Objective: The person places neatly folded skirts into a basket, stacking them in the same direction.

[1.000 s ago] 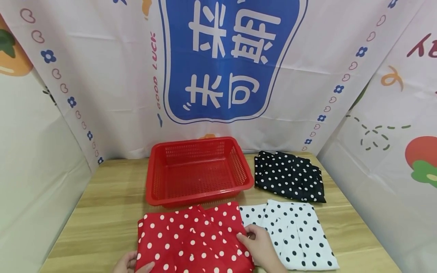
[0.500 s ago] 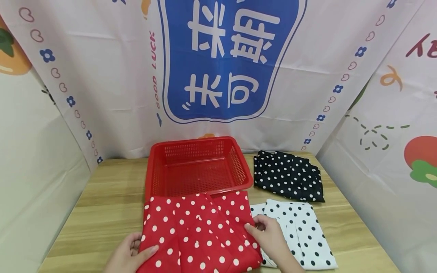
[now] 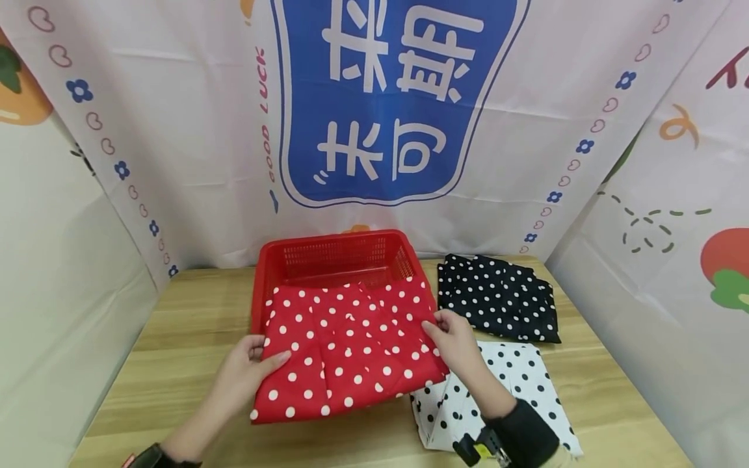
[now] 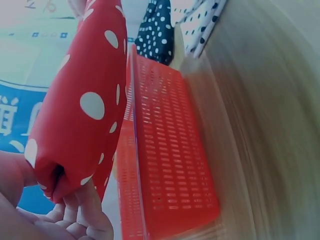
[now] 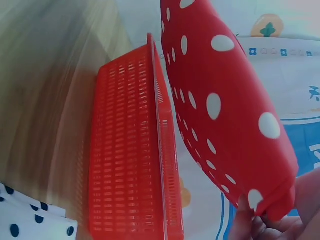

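Observation:
Between my two hands hangs a folded red cloth with white dots point(image 3: 351, 344), raised above the near side of a red plastic basket point(image 3: 328, 244). My left hand point(image 3: 248, 367) pinches its left edge, thumb on top and fingers beneath. At the right edge my right hand point(image 3: 453, 338) grips it in the same manner. Both wrist views show the folded red cloth point(image 4: 82, 100) held above the rim of the basket point(image 5: 125, 150), apart from it. The cloth hides the front of the basket in the head view.
A folded black cloth with white dots point(image 3: 497, 299) lies right of the basket. Nearer, partly under my right forearm, lies a folded white cloth with black dots point(image 3: 526, 377). All rest on a wooden table point(image 3: 175, 338) before a printed white curtain point(image 3: 199, 143).
Both hands have lifted the red cloth and carried it forward, from the table's front to over the near part of the basket. The black and white cloths have stayed in place.

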`<control>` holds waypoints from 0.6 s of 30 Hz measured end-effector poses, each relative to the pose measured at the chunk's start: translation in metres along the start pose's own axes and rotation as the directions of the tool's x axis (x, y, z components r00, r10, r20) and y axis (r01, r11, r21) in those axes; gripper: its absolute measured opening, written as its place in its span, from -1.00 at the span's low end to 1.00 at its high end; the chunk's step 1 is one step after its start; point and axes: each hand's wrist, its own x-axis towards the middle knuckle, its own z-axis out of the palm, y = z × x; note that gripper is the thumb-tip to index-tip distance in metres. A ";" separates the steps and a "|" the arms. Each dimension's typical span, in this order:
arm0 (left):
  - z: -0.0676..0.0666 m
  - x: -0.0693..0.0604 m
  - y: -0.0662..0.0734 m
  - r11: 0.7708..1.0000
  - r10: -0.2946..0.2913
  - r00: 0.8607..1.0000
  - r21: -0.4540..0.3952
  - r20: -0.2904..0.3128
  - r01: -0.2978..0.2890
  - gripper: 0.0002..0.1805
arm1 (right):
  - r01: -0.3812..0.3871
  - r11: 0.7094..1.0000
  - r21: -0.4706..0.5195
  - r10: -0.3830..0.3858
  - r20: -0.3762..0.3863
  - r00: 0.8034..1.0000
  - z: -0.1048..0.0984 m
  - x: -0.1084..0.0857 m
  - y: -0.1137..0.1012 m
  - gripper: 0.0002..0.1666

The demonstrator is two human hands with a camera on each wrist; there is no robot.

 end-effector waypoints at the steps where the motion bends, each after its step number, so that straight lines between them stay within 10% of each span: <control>1: 0.000 0.004 0.001 1.000 0.006 1.000 0.003 0.001 -0.006 -0.35 | 0.008 1.000 -0.008 -0.008 -0.002 1.000 0.000 0.004 -0.001 -0.84; 18: -0.013 0.066 0.015 0.997 -0.043 0.996 -0.060 0.075 0.047 -0.23 | -0.134 0.987 0.092 0.134 0.003 0.991 0.021 0.081 0.001 -0.76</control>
